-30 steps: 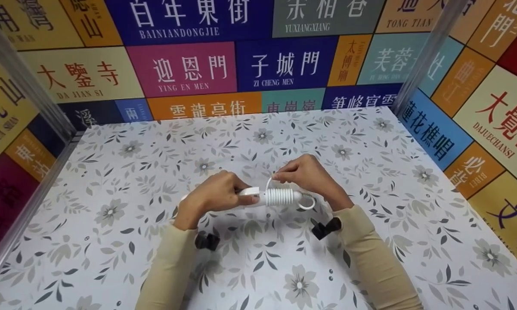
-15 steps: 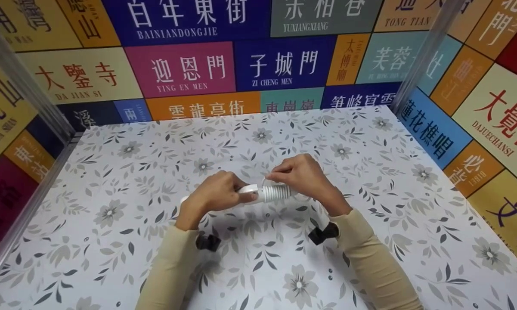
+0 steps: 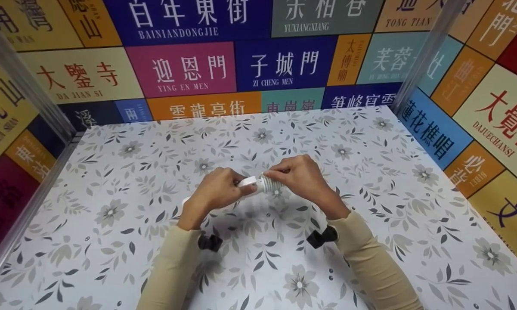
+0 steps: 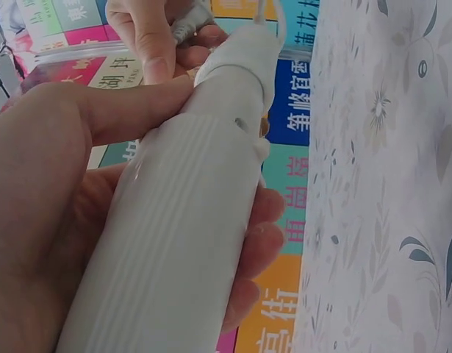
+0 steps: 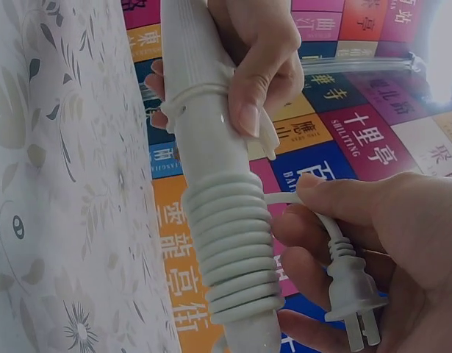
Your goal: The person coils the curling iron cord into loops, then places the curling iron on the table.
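A white corded appliance, which looks like a hair styling iron, is held above the table. My left hand grips its ridged body, thumb along the top and fingers wrapped underneath in the left wrist view. White power cord winds in several tight turns around the narrower end. My right hand pinches the cord's short free length between thumb and index finger, close beside the coil. A two-pin plug hangs from that length in front of the right palm. In the head view the right hand covers part of the coil.
A table with a floral cover spreads below both hands. Colourful panels with printed characters stand around its back and sides. Black wrist mounts stick out from the beige sleeves.
My right hand has shifted slightly left, drawing the cord close to the body. The appliance's coiled end has tilted toward the back, and the loose loop at that end is now hidden in the head view.
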The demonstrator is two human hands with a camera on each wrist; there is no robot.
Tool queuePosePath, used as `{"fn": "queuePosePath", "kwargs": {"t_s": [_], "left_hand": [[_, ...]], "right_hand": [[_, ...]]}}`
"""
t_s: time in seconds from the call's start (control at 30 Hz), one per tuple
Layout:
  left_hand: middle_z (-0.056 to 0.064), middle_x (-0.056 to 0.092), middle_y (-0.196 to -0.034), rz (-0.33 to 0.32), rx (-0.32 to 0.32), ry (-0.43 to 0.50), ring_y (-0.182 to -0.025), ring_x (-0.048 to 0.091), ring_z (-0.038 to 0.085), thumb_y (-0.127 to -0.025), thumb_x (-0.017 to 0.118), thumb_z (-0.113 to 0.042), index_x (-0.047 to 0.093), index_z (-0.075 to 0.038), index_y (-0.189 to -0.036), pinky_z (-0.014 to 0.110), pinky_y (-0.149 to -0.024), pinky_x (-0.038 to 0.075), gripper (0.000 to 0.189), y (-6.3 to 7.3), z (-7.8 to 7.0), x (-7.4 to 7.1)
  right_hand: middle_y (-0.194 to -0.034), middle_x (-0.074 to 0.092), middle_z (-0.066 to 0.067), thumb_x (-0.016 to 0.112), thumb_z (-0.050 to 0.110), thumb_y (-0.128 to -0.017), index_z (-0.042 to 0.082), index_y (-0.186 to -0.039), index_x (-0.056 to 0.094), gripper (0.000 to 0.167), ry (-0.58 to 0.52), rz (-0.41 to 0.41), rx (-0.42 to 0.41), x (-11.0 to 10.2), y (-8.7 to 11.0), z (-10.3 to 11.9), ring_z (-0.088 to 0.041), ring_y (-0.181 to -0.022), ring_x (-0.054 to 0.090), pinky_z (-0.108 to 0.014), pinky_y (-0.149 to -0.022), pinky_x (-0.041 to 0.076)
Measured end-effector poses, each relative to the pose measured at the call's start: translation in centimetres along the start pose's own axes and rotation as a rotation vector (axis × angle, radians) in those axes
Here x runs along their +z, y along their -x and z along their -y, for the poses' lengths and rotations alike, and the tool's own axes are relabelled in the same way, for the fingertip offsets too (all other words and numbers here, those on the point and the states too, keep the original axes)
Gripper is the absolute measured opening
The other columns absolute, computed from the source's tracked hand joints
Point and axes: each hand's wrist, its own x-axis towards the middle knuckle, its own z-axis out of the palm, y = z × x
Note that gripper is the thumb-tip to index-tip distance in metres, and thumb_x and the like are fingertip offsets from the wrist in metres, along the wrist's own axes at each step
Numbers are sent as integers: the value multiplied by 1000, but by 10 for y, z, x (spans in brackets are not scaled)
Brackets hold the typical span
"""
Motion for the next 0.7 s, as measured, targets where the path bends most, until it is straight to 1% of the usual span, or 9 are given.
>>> {"fn": "queuePosePath", "kwargs": {"t_s": [0.1,0.2,0.33,0.43,0.53,0.63,0.7], "left_hand": [[-6,49,-54,-34,-19,-2,-49,42,11,-90,70,-45,77,-16,-83,28,-50,34,31,-1,0,1],[-6,51,-56,-57,-40,-2,-51,43,12,-90,70,-46,78,-17,-86,29,-52,35,31,-2,1,2],[-5,53,-57,-86,-68,6,-52,43,14,-90,70,-47,78,-18,-84,29,-53,35,31,-2,1,2],[-5,52,-56,-109,-80,14,-51,42,14,-90,70,-46,78,-18,-82,29,-52,34,30,-2,1,2],[-5,50,-53,-130,-89,27,-49,40,13,-90,70,-46,78,-17,-82,29,-51,32,31,-2,1,2],[-5,50,-53,-156,-108,50,-48,39,13,-90,71,-45,80,-15,-87,28,-50,31,32,-3,1,2],[-4,52,-54,-172,-120,64,-48,39,13,-90,71,-44,81,-14,-92,28,-49,31,32,-4,1,1]], "right_hand": [[-87,78,-2,74,32,-91,16,-93,82,18,28,3,4,2,0,1,-10,-66,65,-26,-61,49],[-88,78,-4,72,31,-93,14,-97,82,20,61,14,-6,4,1,3,-10,-65,63,-27,-60,48],[-89,78,-4,68,28,-96,14,-102,81,20,77,35,-13,5,2,6,-11,-68,64,-28,-63,49],[-88,77,-2,66,27,-98,15,-104,80,20,54,62,16,4,3,8,-9,-68,64,-27,-64,49],[-85,76,-2,64,25,-99,14,-103,80,20,13,98,47,4,3,9,-7,-64,60,-26,-61,47],[-86,77,-2,62,23,-99,13,-106,79,20,-29,127,58,5,3,11,-7,-64,61,-24,-59,48],[-89,78,-4,62,21,-100,12,-111,78,21,-64,145,55,5,4,11,-11,-68,67,-23,-61,51]]}}
